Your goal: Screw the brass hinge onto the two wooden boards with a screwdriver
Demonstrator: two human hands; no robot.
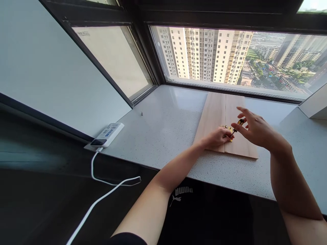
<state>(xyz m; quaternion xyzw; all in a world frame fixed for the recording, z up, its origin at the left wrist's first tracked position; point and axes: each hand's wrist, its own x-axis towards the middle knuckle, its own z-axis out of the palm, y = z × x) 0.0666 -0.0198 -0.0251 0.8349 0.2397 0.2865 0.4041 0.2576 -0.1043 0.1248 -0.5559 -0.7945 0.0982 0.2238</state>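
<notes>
Two light wooden boards, the left board (213, 112) and the right board (244, 148), lie edge to edge on the white speckled sill. A brass-coloured hinge (230, 140) sits across their seam near the front end. My left hand (218, 136) presses on the hinge, its fingers closed at the metal and partly hiding it. My right hand (258, 127) has the black-and-yellow handle of a screwdriver (239, 123) between thumb and fingers, with the index finger stretched out. The screwdriver slants down, and its tip meets the hinge beside my left fingers.
On the left of the sill (163, 136) lies a white power strip (109, 134) with a dark-topped plug and a white cable (93, 200) hanging over the edge. A tiny metal piece (142, 113) stands near the window frame. Windows (204, 54) rise behind the boards.
</notes>
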